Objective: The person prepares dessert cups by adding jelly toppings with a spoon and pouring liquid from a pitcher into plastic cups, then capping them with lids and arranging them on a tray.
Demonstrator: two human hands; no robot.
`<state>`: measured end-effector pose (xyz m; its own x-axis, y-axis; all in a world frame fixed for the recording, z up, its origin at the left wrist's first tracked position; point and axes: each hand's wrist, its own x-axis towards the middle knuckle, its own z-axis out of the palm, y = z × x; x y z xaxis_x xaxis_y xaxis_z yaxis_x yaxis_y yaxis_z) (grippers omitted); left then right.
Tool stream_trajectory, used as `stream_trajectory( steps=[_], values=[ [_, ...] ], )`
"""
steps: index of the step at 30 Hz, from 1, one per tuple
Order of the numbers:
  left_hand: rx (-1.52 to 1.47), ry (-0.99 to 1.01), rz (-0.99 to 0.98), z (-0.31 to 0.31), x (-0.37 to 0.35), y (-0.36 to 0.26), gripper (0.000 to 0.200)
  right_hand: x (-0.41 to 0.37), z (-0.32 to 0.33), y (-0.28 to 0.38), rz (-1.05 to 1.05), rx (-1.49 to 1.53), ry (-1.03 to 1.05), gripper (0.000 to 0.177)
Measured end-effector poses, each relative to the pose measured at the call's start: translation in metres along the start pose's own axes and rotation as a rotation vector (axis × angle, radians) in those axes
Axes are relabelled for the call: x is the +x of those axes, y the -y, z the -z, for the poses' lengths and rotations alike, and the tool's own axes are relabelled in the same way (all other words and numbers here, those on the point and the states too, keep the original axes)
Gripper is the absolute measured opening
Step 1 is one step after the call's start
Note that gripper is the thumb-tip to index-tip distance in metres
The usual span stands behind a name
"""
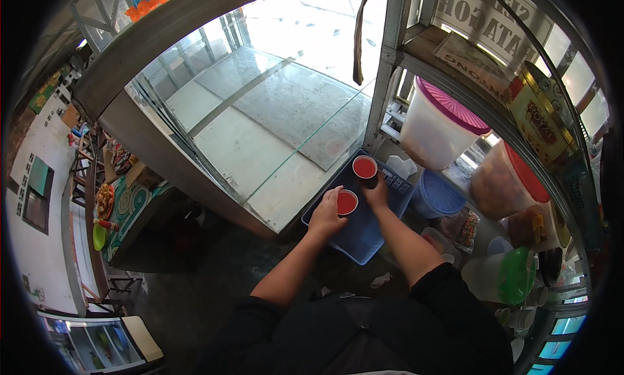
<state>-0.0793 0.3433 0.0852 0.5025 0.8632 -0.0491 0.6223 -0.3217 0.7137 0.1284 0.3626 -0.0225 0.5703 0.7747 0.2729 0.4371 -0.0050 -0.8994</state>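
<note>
My left hand [324,215] is wrapped around the side of a cup filled with red liquid [348,202]. A second cup of red liquid [364,168], dark on the outside, is gripped by my right hand [376,194] a little farther away and to the right. Both cups are upright with their round tops facing me. Beneath them lies a blue plastic tray [364,240] with a perforated far side, partly hidden by my hands and forearms.
A glass display case [286,134] stands ahead on the left. To the right are a purple-lidded container [432,125], a red-lidded container [510,180], a blue-lidded tub [439,194] and a green-lidded jar [500,275]. A metal frame post [383,92] rises beside the case.
</note>
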Motion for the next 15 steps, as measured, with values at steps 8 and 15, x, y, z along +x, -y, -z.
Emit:
stream_trajectory(
  steps=[8, 15],
  values=[
    [-0.034, -0.042, -0.006, -0.006, 0.006, 0.008, 0.098, 0.001, -0.012, -0.028, -0.157, 0.221, 0.049, 0.070],
    [-0.058, -0.075, -0.032, -0.014, 0.013, 0.013, 0.092, -0.030, 0.046, 0.068, -0.808, 0.656, 0.190, 0.072]
  ],
)
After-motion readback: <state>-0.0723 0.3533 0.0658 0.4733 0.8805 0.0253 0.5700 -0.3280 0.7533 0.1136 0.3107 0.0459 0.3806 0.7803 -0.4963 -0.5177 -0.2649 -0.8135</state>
